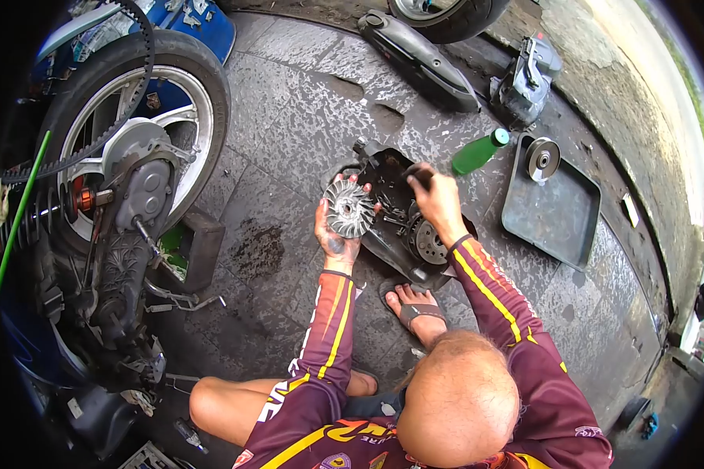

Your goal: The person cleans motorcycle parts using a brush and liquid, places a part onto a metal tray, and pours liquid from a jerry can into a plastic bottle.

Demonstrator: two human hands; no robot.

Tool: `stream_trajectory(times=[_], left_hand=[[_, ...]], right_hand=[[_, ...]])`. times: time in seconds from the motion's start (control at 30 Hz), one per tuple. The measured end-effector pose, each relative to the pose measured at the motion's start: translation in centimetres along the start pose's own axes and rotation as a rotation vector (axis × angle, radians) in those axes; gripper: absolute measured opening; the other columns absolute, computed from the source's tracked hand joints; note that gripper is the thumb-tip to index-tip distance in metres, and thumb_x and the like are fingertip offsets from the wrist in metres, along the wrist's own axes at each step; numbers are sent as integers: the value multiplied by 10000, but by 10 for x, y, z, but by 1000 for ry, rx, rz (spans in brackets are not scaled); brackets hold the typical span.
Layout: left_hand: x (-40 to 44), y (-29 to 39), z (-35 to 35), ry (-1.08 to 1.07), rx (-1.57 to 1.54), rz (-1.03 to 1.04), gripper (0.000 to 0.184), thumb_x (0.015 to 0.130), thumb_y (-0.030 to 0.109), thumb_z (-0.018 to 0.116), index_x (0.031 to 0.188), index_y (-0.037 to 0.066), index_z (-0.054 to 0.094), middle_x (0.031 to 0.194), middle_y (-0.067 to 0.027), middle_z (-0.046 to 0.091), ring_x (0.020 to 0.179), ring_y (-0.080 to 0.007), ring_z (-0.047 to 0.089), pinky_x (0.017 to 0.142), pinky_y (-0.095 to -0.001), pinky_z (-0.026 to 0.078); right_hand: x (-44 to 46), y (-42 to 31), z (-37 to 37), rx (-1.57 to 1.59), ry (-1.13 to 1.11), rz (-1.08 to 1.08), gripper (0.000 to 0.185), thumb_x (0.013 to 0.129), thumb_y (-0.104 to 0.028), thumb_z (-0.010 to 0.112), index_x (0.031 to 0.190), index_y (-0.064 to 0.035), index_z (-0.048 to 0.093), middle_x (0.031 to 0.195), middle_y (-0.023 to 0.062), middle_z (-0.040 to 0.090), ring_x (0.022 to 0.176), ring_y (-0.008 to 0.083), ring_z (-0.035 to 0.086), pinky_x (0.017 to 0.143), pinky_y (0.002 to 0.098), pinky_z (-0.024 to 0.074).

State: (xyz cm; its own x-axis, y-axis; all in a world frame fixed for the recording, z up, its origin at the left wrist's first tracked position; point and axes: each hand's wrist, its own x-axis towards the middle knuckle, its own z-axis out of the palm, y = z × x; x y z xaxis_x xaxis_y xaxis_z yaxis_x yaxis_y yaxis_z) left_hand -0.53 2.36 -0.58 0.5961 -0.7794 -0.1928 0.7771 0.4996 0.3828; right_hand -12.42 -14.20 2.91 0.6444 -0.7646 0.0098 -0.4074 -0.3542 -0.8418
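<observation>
Black casing — metal parts inside; tray — disc; left hand holds finned wheel

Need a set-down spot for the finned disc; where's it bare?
Free: floor between wheel and left hand; tray, apart from the round metal part at its corner. Crowded: black housing beneath the right hand, filled with parts.

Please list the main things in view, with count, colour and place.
finned disc: 1, silver, centre
casing: 1, black, centre
tray: 1, dark grey, right
bottle: 1, green, beside tray
round part: 1, silver, on tray
large tyres: 2, black, left and top
belt: 1, black, upper left
long cover: 1, black, top
boxy part: 1, grey, upper right
left hand: 1, bare, holding finned disc
right hand: 1, bare, over casing
sleeves: 2, maroon, lower centre
</observation>
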Motion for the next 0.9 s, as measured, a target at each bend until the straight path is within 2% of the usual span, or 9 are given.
stream_trajectory(times=[0.13, 0.2, 0.27, 0.33, 0.43, 0.6, 0.77, 0.8, 0.9], left_hand=[[4, 0, 1, -31, 8, 19, 622, 986, 442, 477, 1505, 112, 384, 1474, -123, 472, 1301, -349, 513, 945, -597, 509], [2, 2, 0, -47, 22, 43, 618, 987, 441, 471, 1503, 111, 388, 1471, -127, 473, 1293, -342, 520, 943, -590, 512], [3, 2, 2, 13, 69, 54, 607, 986, 437, 480, 1490, 107, 406, 1442, -126, 501, 1268, -325, 538, 942, -571, 516], [3, -3, 7, 101, 87, 53, 601, 984, 432, 492, 1473, 90, 422, 1414, -127, 525, 1248, -314, 551, 941, -531, 528], [7, -9, 11, 100, 187, 112, 673, 958, 470, 520, 1467, 43, 416, 1389, -180, 528, 1263, -390, 532, 1013, -538, 493], [4, -5, 19, 100, 236, 135, 670, 932, 416, 519, 1475, 37, 415, 1427, -198, 516, 1297, -286, 522, 1088, -447, 437], [5, -1, 3, -3, 71, 129, 667, 930, 419, 513, 1454, 15, 431, 1419, -222, 515, 1305, -355, 510, 1120, -459, 400], [8, 0, 7, 117, 95, 162, 678, 921, 436, 523, 1446, 17, 437, 1421, -234, 505, 1299, -433, 495, 1099, -513, 418], [10, 2, 8, -17, -10, 109, 682, 915, 452, 535, 1445, 34, 439, 1430, -234, 491, 1304, -466, 480, 1056, -596, 436]], right_hand=[[-15, 26, 20, -189, -174, -124, 144, 884, -119, 680, 1006, -44, 685, 948, 188, 711, 878, 382, 693, 767, 411, 538], [-15, 8, 12, 36, -167, 147, 146, 887, -116, 676, 996, -22, 700, 985, 171, 717, 877, 359, 701, 763, 388, 541], [-17, -31, -2, 301, -3, 69, 166, 899, -128, 677, 916, 35, 706, 922, 110, 729, 803, 231, 711, 741, 329, 526], [-21, -27, 8, 500, -35, 24, 160, 892, -120, 676, 922, 34, 703, 907, 99, 727, 782, 210, 700, 739, 316, 520], [-17, -26, 6, 254, -61, 81, 145, 880, -119, 688, 937, 15, 697, 848, 118, 714, 760, 228, 695, 725, 328, 521], [-18, -36, 5, 353, -5, 48, 157, 891, -150, 687, 923, 3, 704, 844, 125, 714, 772, 238, 708, 719, 338, 525], [-13, -26, 4, 332, 50, 60, 172, 884, -152, 688, 985, -14, 705, 832, 138, 722, 776, 234, 708, 727, 347, 521], [-14, -27, 2, 329, 45, 66, 172, 884, -152, 688, 985, -14, 705, 832, 138, 722, 776, 234, 708, 727, 347, 521], [-9, -29, -2, 244, 1, 157, 204, 888, -177, 681, 1016, -19, 697, 821, 137, 723, 777, 239, 711, 742, 338, 532]])
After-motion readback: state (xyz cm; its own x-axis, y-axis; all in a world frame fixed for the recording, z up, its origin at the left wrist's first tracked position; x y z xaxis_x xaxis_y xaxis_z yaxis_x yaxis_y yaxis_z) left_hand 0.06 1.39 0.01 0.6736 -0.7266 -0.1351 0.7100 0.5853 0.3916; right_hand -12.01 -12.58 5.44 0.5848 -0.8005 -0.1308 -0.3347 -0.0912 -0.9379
